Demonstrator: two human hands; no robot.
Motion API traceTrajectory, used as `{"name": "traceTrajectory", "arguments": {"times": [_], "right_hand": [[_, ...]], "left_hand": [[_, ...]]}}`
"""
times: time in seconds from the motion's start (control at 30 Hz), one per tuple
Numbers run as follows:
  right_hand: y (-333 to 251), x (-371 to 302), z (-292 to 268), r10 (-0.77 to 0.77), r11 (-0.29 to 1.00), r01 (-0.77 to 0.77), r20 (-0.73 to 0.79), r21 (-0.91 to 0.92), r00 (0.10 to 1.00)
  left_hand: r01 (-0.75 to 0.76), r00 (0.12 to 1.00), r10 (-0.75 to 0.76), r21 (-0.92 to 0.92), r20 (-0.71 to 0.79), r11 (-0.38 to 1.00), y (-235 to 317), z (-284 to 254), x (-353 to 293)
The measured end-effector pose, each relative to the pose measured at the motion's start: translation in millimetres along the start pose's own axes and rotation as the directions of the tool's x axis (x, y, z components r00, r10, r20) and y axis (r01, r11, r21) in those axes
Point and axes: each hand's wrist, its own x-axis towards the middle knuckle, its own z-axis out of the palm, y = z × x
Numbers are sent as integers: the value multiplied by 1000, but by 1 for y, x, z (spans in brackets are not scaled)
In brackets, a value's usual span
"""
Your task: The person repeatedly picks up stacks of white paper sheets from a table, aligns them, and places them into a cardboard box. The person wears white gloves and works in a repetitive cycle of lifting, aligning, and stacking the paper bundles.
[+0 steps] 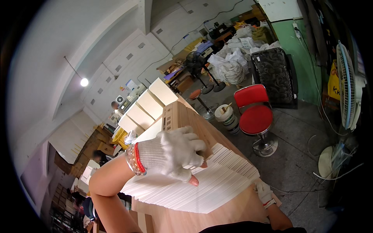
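My left hand (175,153), in a white knit glove with bare fingertips, is held over a long stack of white sheets (182,198). Its fingers are bent but apart, with thumb and forefinger spread and nothing visible between them. At the stack's right end, by the table edge, my right hand (265,194) wears a similar glove. Its fingers look stretched out beside the stack's corner, though they are small and partly hidden. The sheets lean in a fanned row on the wood-coloured table (159,218). A brown cardboard box (176,116) stands beyond my left hand.
White box-like blocks (142,106) line the table's far side. To the right are a red swivel chair (256,119), a white bucket (226,116) and a fan (347,85). White sacks (233,58) are piled at the back. Other people work at the far left.
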Motion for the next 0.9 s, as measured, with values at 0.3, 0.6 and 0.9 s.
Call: {"name": "traceTrajectory", "arguments": {"times": [0.3,0.6,0.9], "right_hand": [[-171,8,8,-332,942,305,266,140,905],[-278,7,32,-449,891,431,432,144,782],[-228,-31,53,-405,896,295,338,332,850]], "left_hand": [[200,660,-484,-487,-575,850,-5,43,-129],[543,379,-682,-447,-625,711,38,83,-178],[354,892,-332,15,-305,935,19,20,-44]]}}
